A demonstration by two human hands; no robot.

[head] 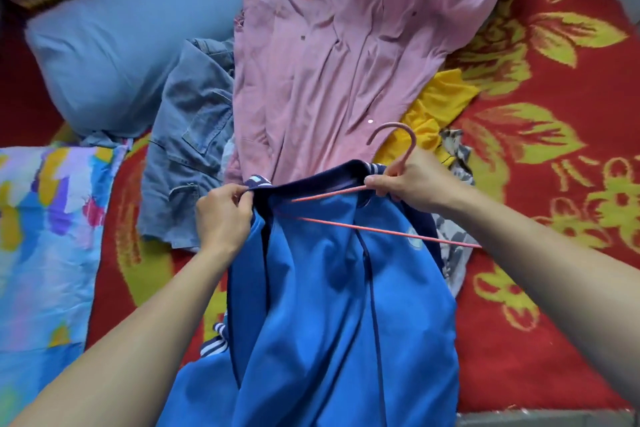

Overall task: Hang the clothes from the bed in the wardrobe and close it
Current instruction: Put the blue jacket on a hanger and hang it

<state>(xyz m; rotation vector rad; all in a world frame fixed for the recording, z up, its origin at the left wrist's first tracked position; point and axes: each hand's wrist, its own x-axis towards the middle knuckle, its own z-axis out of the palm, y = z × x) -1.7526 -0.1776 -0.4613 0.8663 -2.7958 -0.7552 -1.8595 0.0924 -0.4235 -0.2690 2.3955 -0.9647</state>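
A blue jacket (pixel 329 305) hangs nearest the camera over the near edge of the bed (pixel 554 288). The left hand (pixel 223 215) pinches its navy collar, and the right hand (pixel 412 180) grips a pink hanger (pixel 381 230) by the neck, just under the hook. One hanger arm looks tucked inside the collar. The other end juts out to the right, outside the cloth.

With only one shoulder seated, the jacket would likely slide off if lifted now. The free end could also snag the grey cloth (pixel 453 149) beneath it. Loosening the pinch on the collar too soon would probably let the neckline close before the second arm goes in.

Behind the jacket, a pink shirt (pixel 329 62), jeans (pixel 194 149) and a yellow top (pixel 440 104) lie heaped and overlapping. The collar touches the shirt's hem, so raising the jacket might drag the shirt with it. A blue pillow (pixel 121 45) lies to the left. The wardrobe is out of view.
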